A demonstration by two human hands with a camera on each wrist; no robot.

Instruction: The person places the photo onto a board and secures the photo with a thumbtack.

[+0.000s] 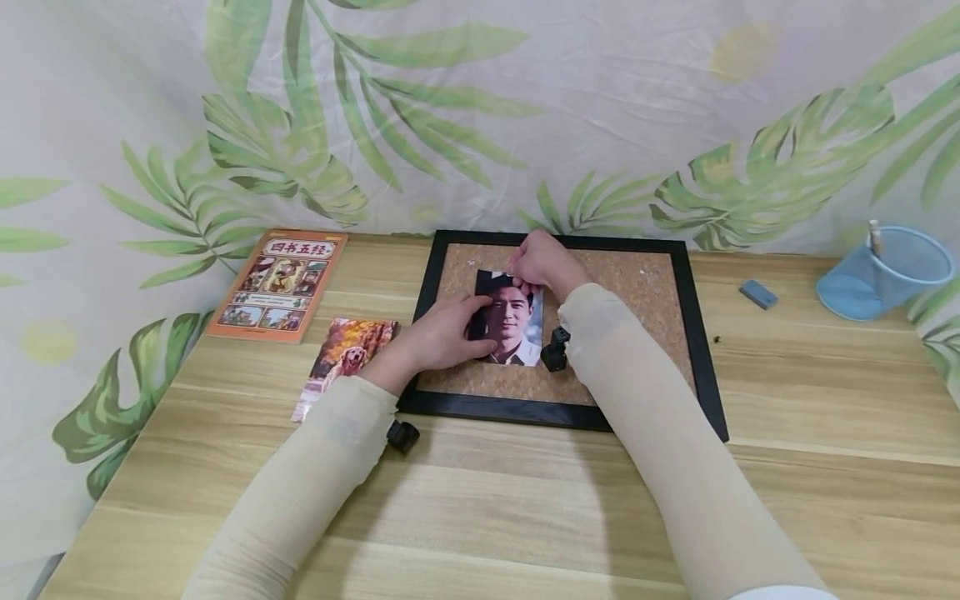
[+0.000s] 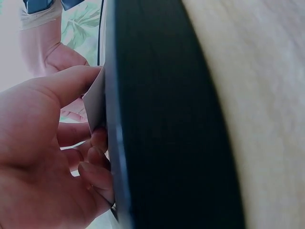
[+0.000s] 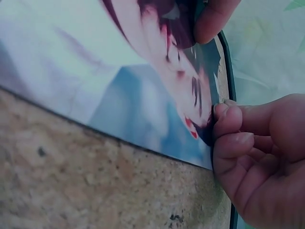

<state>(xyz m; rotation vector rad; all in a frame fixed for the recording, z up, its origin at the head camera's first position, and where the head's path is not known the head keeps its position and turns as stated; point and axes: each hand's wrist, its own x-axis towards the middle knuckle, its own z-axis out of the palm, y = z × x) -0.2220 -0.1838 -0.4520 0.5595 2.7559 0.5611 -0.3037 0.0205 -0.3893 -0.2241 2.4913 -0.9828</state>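
Note:
A portrait photo (image 1: 512, 329) lies over the cork board (image 1: 622, 333), left of its middle. My left hand (image 1: 446, 333) holds the photo's left side, thumb and forefinger spread on it. In the left wrist view the edge of the photo (image 2: 96, 105) stands slightly raised beside the curled fingers. My right hand (image 1: 542, 260) pinches at the photo's top edge. In the right wrist view the curled fingertips of the right hand (image 3: 257, 152) meet right at that edge, near the corner. They hide what is between them.
The board has a black frame (image 1: 517, 410). At its left lie a dog photo (image 1: 347, 360) and an orange book (image 1: 279, 287). To the right are a blue eraser-like block (image 1: 759, 294), a small dark bit (image 1: 717, 339) and a blue mesh pen cup (image 1: 855, 287). A leaf-print curtain (image 1: 450, 108) hangs behind.

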